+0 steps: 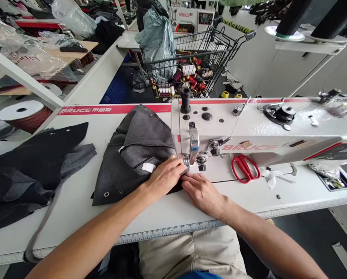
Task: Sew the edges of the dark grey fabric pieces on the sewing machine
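Observation:
A dark grey garment piece (135, 155) with metal eyelets lies on the white sewing table (83, 209), its right edge under the presser foot of the white sewing machine (249, 131). My left hand (164, 176) presses flat on the fabric just left of the needle, beside a small white label (148, 167). Fingers of my right hand (202, 192) lie flat on the fabric edge in front of the needle, touching my left hand.
A pile of dark fabric pieces (28, 174) lies at the table's left. Red-handled scissors (244, 167) and white scraps sit under the machine arm. Behind the table stands a wire cart (196, 62) with thread cones and a plastic bag. Tape rolls (25, 114) sit far left.

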Motion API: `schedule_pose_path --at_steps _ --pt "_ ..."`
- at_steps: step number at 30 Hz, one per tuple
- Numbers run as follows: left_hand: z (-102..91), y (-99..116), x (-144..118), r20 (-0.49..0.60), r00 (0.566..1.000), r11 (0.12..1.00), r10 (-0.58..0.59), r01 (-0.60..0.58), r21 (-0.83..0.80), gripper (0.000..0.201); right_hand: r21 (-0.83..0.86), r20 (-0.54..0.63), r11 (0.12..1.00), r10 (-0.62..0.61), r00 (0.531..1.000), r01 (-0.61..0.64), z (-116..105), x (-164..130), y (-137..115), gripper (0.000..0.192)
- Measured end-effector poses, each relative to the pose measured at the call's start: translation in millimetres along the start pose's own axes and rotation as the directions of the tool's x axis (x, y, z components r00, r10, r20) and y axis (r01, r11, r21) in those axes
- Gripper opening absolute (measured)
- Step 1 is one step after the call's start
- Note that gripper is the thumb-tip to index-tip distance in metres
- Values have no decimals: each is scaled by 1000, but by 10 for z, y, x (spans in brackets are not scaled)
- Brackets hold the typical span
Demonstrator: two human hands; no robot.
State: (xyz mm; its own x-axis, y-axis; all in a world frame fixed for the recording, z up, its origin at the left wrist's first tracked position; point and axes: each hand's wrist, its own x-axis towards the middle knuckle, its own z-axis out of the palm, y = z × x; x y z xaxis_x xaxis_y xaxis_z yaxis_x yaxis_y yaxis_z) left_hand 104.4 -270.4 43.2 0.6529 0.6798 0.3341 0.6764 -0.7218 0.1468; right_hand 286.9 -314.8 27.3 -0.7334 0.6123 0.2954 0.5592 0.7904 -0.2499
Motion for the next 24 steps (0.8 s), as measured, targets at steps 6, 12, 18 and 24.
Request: schedule_pose_path --at_steps 6,12,18,24 --pt "9 -51 75 149 970 965 -191 214 -153 27 -19 -13 998 -68 998 67 22 -49 91 18" --pt "32 -128 207 208 930 911 -303 347 -221 18 -65 -53 994 -87 995 84 113 -94 114 24" --pt "101 -224 241 267 904 890 -335 396 -225 21 -83 -73 993 -88 993 82 141 -102 131 21" --pt "129 -251 261 267 900 868 -345 414 -276 20 -80 -81 993 -95 992 89 141 -103 137 18"
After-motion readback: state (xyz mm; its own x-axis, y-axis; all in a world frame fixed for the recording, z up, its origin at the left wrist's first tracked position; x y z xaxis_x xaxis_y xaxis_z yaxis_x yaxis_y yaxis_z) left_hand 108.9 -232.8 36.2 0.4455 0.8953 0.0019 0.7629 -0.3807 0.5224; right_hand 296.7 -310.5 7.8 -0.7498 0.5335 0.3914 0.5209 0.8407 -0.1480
